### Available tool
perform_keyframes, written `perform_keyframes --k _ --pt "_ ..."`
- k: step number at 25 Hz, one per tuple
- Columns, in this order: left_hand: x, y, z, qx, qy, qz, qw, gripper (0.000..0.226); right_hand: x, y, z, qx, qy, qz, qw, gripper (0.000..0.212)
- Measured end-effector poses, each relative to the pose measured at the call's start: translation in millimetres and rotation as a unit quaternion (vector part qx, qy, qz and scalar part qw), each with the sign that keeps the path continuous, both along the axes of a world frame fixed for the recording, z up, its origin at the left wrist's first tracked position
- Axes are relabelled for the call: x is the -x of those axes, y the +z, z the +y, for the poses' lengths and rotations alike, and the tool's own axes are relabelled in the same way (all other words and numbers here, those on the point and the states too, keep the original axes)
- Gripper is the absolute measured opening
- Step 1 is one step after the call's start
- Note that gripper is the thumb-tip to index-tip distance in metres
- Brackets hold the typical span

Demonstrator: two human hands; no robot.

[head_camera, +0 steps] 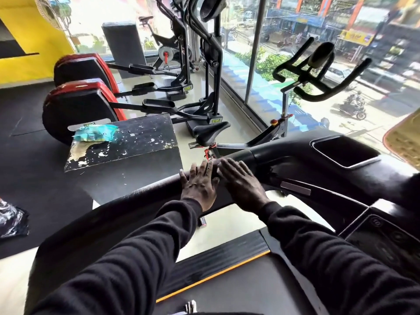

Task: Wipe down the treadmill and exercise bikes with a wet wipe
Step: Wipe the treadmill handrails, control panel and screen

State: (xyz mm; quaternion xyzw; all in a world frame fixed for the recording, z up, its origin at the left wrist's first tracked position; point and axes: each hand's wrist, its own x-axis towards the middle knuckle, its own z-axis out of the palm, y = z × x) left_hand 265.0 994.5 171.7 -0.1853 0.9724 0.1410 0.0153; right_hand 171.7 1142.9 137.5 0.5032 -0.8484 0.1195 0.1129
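Note:
I stand on a black treadmill, and its left handrail point(141, 192) runs from lower left up to the console point(341, 169). Both hands lie flat on that rail, side by side. My left hand point(200, 185) has its fingers straight and spread on the rail. My right hand point(241, 180) is also flat, a little blurred; I see no wipe under either hand. A blue-green pack of wet wipes point(95, 132) lies on a scuffed black box point(136, 144) to the left. A black exercise bike point(302, 71) stands by the window.
Two elliptical machines point(86, 105) with red housings stand beyond the box, and another bike point(166, 51) is farther back. A glass window wall point(254, 53) runs along the right. The treadmill belt edge with an orange stripe point(213, 273) is below my arms. A crumpled plastic bag point(11, 219) lies at left.

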Motion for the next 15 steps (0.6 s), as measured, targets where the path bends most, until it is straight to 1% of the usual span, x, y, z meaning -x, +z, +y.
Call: perform_keyframes --k 1,2,3,4,5,6,8,9,10,11,12,13,14,15 --pt "7 -1 4 0.012 -0.015 0.009 1.0 0.059 15 6 5 0.02 -0.053 -0.015 0.998 0.055" --pt "13 -1 9 0.024 -0.03 0.018 0.999 0.059 28 14 8 0.041 -0.134 -0.045 0.989 0.055" --pt "21 -1 15 0.033 -0.042 0.032 0.998 0.06 38 22 7 0.057 -0.214 -0.077 0.972 0.054" --pt "29 -2 20 0.039 -0.054 0.043 0.997 0.059 43 28 -1 0.067 -0.271 -0.104 0.955 0.052" --pt "35 -1 25 0.048 -0.066 0.047 0.996 0.06 39 31 -9 0.074 -0.286 -0.12 0.948 0.051" --pt "39 -1 28 0.055 -0.079 0.048 0.994 0.062 32 30 -14 0.079 -0.266 -0.127 0.952 0.052" --pt "42 -5 30 0.063 -0.095 0.065 0.991 0.07 12 22 -8 0.055 -0.163 -0.107 0.979 0.055" --pt "46 -10 29 0.058 -0.094 0.081 0.991 0.07 13 20 3 0.034 -0.129 -0.097 0.986 0.055" --pt "50 -13 29 0.043 -0.088 0.095 0.991 0.07 25 23 13 0.023 -0.124 -0.085 0.988 0.055" --pt "55 -14 28 0.021 -0.085 0.093 0.992 0.07 42 27 20 0.023 -0.16 -0.091 0.983 0.053" --pt "62 -14 28 0.005 -0.087 0.096 0.992 0.071 58 32 23 0.03 -0.227 -0.1 0.968 0.05" --pt "67 -12 29 -0.004 -0.091 0.102 0.991 0.071 71 37 23 0.029 -0.302 -0.114 0.946 0.048" --pt "70 -10 31 -0.018 -0.095 0.108 0.989 0.071 76 41 17 0.02 -0.347 -0.124 0.929 0.046" --pt "71 -6 35 -0.026 -0.099 0.115 0.988 0.07 74 42 8 0.016 -0.333 -0.127 0.934 0.046"
